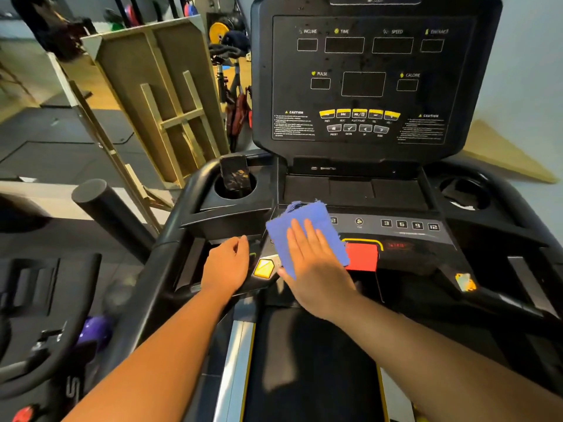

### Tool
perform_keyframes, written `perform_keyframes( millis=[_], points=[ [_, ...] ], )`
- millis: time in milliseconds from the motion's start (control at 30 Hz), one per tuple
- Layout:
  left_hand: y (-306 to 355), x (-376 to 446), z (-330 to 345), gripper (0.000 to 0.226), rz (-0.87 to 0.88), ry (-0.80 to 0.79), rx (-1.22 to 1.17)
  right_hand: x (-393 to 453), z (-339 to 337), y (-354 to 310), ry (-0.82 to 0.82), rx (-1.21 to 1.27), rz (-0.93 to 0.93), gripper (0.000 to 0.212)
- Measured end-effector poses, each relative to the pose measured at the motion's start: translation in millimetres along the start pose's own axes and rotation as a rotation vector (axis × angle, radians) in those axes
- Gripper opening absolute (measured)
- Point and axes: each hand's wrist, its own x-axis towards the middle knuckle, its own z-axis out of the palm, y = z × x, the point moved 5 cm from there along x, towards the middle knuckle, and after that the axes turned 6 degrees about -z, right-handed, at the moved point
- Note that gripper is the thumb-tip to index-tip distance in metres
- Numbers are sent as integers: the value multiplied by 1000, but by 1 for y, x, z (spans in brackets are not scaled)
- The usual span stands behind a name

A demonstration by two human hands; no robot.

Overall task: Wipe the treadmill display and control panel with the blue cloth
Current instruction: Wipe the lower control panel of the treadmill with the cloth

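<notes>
The right hand (310, 263) presses a square blue cloth (304, 236) flat-fingered onto the black control panel (405, 236). The left hand (227, 264) rests beside it, fingers loosely curled, holding nothing.

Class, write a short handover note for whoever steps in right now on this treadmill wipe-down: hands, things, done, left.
Right hand: flat, pressing the blue cloth onto the left part of the control panel, beside the red stop button.
Left hand: rests on the panel's left edge, fingers loosely curled, holding nothing.
Done: cannot tell how much is wiped.
Left: number buttons to the right, then the upright display, which shows specks.
</notes>
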Motion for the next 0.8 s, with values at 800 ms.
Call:
perform_keyframes(
  millis=[800],
  points=[
    [6,-4,-4,49,36,19,-14,31,-5,-10,32,93,13,75]
  ],
)
